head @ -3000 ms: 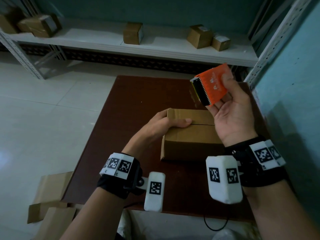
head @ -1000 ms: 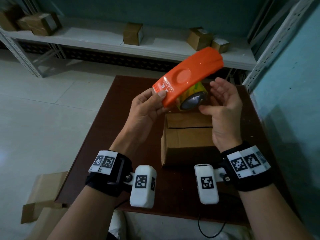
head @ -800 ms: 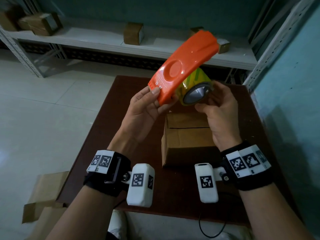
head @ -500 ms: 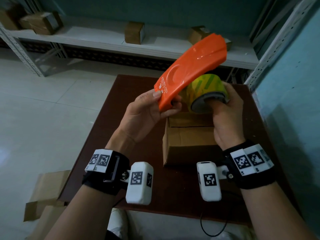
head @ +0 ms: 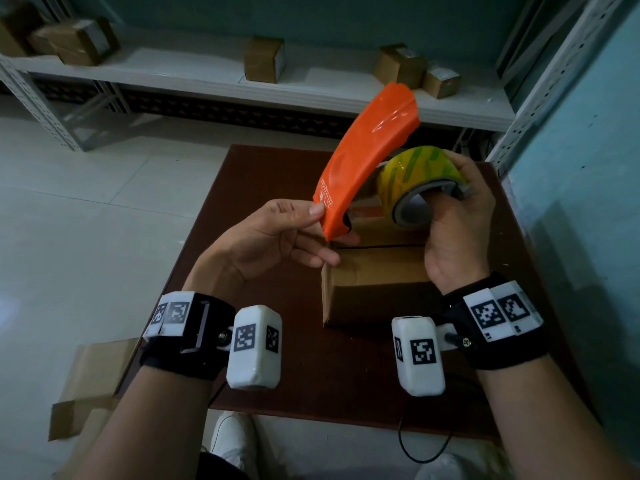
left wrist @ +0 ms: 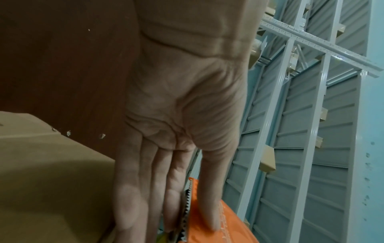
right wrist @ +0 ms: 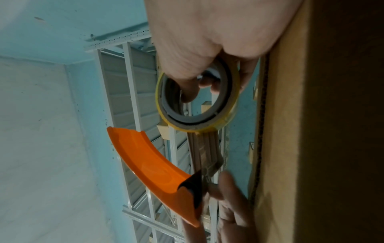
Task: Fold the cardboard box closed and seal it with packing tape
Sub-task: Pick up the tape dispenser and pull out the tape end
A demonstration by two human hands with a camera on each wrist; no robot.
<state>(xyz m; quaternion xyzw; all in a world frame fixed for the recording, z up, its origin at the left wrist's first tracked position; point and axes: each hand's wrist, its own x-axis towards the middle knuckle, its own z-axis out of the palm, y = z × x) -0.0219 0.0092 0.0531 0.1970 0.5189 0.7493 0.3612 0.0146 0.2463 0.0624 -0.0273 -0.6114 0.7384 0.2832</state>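
Note:
A brown cardboard box (head: 374, 271) lies on the dark brown table (head: 277, 375), its top flaps folded down and an untaped seam showing. Above it my left hand (head: 322, 233) pinches the lower, toothed end of an orange tape dispenser (head: 363, 161), thumb on top and fingers underneath. The serrated blade (left wrist: 187, 205) shows in the left wrist view. My right hand (head: 460, 209) grips a yellow-green tape roll (head: 415, 171), with the thumb through its grey core (right wrist: 197, 125). A wrinkled strip of tape (right wrist: 205, 148) runs from the roll to the dispenser's blade end.
A white shelf (head: 207, 77) across the back carries several small cardboard boxes. Flattened cardboard (head: 93, 372) lies on the tiled floor at the left. A perforated metal rack post (head: 554, 81) and a teal wall stand close on the right. A black cable (head: 422, 452) hangs below the table's front edge.
My left hand left the box top and took the dispenser's end. My right hand shifted to the roll and drew it rightwards, out from under the orange cover.

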